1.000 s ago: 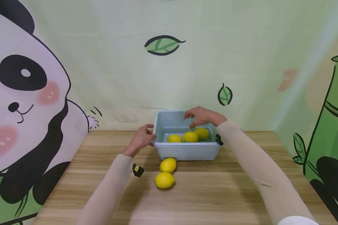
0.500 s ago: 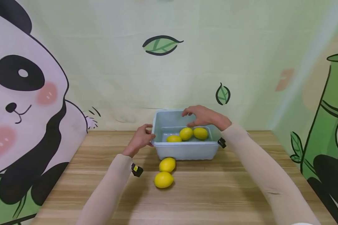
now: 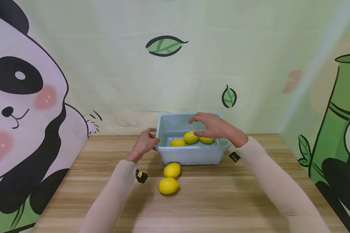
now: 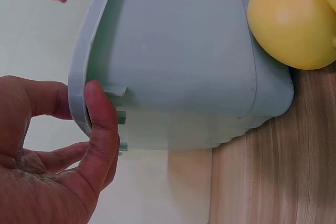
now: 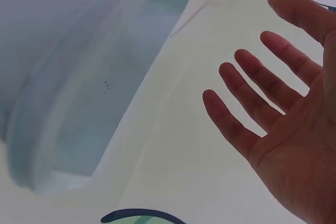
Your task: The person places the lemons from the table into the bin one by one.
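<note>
A light blue plastic bin [image 3: 192, 156] stands on the table with three lemons inside: a left one [image 3: 178, 142], a middle one [image 3: 191, 137] and a right one [image 3: 206, 140]. My left hand [image 3: 144, 144] grips the bin's left rim; in the left wrist view, the rim [image 4: 79, 77] runs between its thumb and a finger. Over the bin's right part hovers my right hand [image 3: 217, 127], partly covering the right lemon. Its fingers [image 5: 233, 127] are spread and hold nothing. In front of the bin lie two more lemons, a rear one [image 3: 172, 170] and a front one [image 3: 168, 186].
The wooden table [image 3: 221, 197] ends at the back against a pale green printed wall cloth [image 3: 110, 74]. A panda print [image 3: 23, 106] is at the left and a bamboo print [image 3: 329, 129] at the right. The two outside lemons sit close to the bin's front wall.
My right hand has drawn back to the right over the bin. The middle lemon has shifted left and back inside it. The left hand keeps its grip on the rim.
</note>
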`<state>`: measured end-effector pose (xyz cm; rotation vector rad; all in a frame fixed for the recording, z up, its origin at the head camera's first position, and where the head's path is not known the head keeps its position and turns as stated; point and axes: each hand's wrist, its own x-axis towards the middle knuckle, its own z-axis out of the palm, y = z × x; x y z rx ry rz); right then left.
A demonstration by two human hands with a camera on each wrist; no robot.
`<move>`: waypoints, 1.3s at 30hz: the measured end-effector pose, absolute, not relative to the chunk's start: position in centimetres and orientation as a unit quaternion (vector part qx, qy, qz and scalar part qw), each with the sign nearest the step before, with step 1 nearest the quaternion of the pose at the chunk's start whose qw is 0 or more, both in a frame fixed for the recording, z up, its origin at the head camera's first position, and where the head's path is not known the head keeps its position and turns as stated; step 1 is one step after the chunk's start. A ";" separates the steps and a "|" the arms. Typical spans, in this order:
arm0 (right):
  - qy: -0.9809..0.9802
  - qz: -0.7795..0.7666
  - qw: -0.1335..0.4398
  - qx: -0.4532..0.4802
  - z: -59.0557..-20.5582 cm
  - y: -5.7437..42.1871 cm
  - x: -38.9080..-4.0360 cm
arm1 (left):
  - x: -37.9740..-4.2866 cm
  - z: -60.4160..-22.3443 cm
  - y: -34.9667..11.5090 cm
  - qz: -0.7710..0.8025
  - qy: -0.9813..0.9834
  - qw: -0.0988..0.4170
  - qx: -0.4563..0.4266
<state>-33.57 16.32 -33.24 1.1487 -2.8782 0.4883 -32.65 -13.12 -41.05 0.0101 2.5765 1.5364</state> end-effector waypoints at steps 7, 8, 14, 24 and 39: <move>-0.929 0.181 0.045 0.321 -33.7 18.2 -32.3 | -32.8 -41.2 -13.1 0.507 0.859 0.071 0.004; -0.930 0.184 0.051 0.313 -33.8 18.5 -32.2 | -32.8 -41.2 -13.1 0.507 0.859 0.072 0.004; -0.934 0.210 0.085 0.276 -35.1 20.5 -31.9 | -32.7 -41.2 -13.2 0.508 0.858 0.074 0.004; -0.939 0.243 0.105 0.220 -37.0 23.1 -31.7 | -32.7 -41.0 -13.2 0.507 0.859 0.076 0.009; -0.948 0.298 0.019 0.110 -38.8 24.7 -31.8 | -32.7 -41.1 -13.3 0.513 0.854 0.085 0.009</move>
